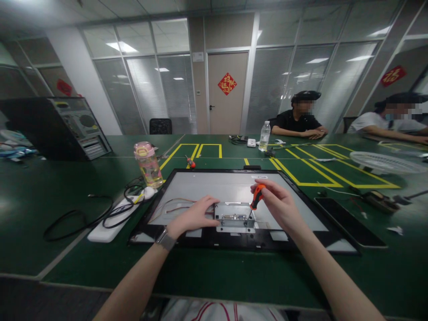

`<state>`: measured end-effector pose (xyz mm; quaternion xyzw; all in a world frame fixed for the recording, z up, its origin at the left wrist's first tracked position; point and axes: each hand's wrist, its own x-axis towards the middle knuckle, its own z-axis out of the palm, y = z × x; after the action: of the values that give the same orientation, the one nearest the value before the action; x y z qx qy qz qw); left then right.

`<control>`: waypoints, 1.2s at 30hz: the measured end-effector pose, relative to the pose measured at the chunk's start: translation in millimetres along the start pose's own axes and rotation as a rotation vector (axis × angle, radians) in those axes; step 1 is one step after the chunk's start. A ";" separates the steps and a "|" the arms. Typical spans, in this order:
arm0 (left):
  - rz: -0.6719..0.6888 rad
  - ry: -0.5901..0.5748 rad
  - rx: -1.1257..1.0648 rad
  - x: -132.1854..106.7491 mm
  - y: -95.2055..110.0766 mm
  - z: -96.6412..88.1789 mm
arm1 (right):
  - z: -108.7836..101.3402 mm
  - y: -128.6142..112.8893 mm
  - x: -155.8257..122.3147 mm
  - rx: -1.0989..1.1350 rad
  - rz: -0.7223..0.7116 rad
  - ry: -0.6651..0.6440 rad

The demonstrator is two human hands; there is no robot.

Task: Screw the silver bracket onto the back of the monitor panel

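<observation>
Gripping screwdriver (257,198) in right hand (280,201), angled down at metal box (233,210) atop panel (203,183) on green surface (214,273); gripping box's left end with left hand (198,215).

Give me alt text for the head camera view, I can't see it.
A person's right-hand grip holds an orange-and-black screwdriver, its tip down at a metal housing on a flat panel, while the left-hand grip touches the housing's left end. The panel lies on a green table; two people sit across it.
</observation>
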<state>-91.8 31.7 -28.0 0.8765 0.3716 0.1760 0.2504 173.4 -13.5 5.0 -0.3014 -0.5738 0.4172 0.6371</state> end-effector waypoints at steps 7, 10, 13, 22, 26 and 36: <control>-0.017 -0.009 -0.008 -0.9 2.3 -0.7 | 0.1 2.0 0.7 -0.008 -0.028 0.022; -0.029 -0.011 -0.009 -1.2 4.0 -1.7 | -1.8 3.0 0.8 -0.055 -0.039 0.011; -0.037 -0.014 -0.009 -1.0 5.5 -2.4 | -3.8 3.1 -0.5 -0.098 -0.075 -0.014; -0.039 -0.008 -0.014 -0.4 1.8 -0.4 | 3.4 3.6 -6.0 -0.155 -0.124 -0.055; -0.040 -0.002 -0.003 0.0 -0.4 1.1 | 9.3 1.1 -4.9 -0.282 -0.214 0.063; -0.012 0.002 0.003 -0.6 2.5 -0.6 | -0.8 5.5 -3.2 -0.097 -0.072 -0.015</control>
<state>-91.0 29.9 -26.2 0.8743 0.3775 0.1748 0.2500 173.2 -13.7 -1.4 -0.3081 -0.6084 0.3680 0.6321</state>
